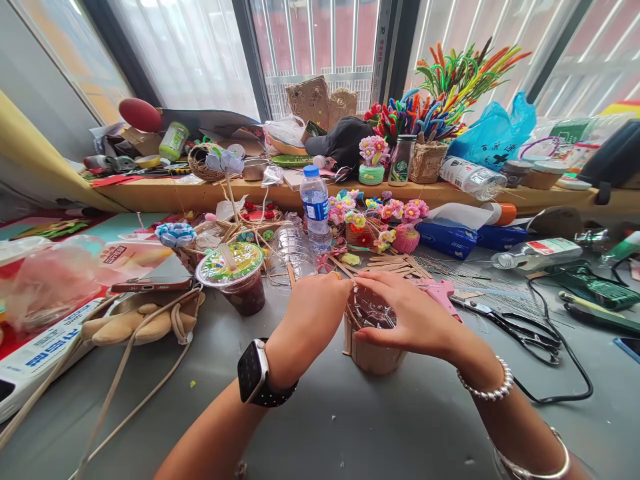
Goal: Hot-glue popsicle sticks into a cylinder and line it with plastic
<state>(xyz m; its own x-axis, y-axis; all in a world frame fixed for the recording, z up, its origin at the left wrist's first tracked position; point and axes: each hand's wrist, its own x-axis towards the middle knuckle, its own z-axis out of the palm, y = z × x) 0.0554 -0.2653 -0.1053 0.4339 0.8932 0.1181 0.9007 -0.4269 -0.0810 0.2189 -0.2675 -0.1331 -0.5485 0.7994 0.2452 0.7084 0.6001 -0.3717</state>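
Note:
A round tub (pixel 379 361) with flat wooden sticks around its side stands upright on the grey table. Its inside is dark and shiny, with clear plastic showing. My right hand (pixel 413 312) curves over the tub's top, thumb along the near rim and fingers reaching to the far left rim. Closed in a pinch at that same left rim is my left hand (pixel 320 305); what its fingertips hold is hidden. Loose wooden sticks (pixel 395 265) lie just behind the tub. A pink glue gun (pixel 440 293) rests partly behind my right hand.
Black-handled scissors (pixel 520 327) and a black cable (pixel 583 393) lie to the right. A lidded drink cup (pixel 240 283), a water bottle (pixel 315 207) and a clear plastic bottle (pixel 293 250) stand behind my left hand. Further left, a phone (pixel 155 283) rests on a tan pouch (pixel 145 323).

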